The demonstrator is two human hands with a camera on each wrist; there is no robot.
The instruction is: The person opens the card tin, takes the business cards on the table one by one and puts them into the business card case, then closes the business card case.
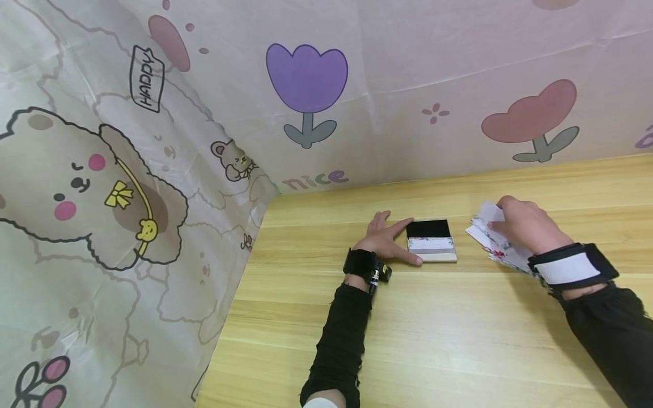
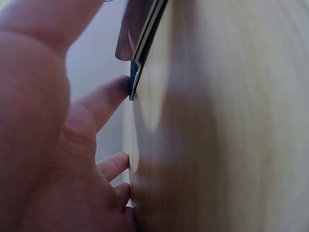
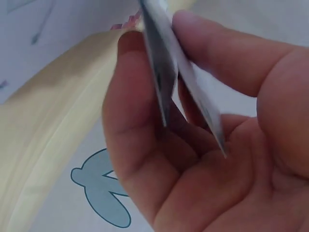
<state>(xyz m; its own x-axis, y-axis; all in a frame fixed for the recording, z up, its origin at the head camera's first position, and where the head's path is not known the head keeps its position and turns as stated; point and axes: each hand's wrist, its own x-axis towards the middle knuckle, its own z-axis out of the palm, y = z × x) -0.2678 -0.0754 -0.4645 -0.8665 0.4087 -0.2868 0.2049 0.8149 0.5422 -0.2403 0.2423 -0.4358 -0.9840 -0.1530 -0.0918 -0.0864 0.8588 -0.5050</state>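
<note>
Basically: L hand (image 1: 384, 240) fingers wide, touching flat case (image 1: 432, 257); R hand (image 1: 531, 225) pinches splayed cards (image 1: 501, 247), prob. best squared 1st.

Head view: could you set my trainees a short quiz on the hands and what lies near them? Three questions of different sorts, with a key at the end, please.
1. Multiple choice: Which hand holds the papers? A) the left; B) the right; C) neither.
2. True or false: The left hand is clenched in a fist.
3. Fill in the blank: On the table, the far part of the flat case is coloured ____.

Key: 1. B, the right hand. 2. False; the left hand's fingers are spread, at the side of the flat case. 3. Black.
</note>
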